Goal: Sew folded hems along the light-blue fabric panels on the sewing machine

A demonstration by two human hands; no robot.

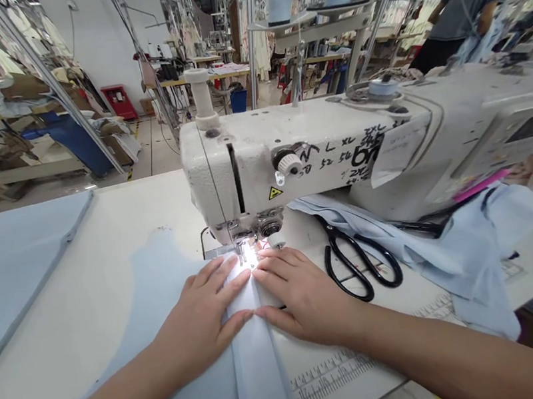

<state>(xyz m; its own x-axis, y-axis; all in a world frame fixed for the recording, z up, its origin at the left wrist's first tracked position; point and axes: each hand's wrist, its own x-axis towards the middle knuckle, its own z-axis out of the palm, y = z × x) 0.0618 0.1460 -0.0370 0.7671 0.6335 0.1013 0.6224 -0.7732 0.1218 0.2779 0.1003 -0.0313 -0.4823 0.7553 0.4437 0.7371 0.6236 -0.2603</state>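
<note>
A white sewing machine [319,150] stands on the table, its presser foot [243,252] lit and resting on pale blue fabric [170,295]. My left hand [204,317] lies flat on the fabric just left of the seam, fingers spread toward the foot. My right hand [302,295] lies flat to the right of the seam, fingers out, its fingertips close to the needle. A folded strip of the same fabric [257,376] runs between my hands toward me.
Black scissors [357,262] lie right of my right hand. More pale blue fabric [461,249] is piled under the machine arm, another sheet [3,261] lies at far left. A printed ruler [334,371] marks the table's front. A person [464,13] stands behind the machine.
</note>
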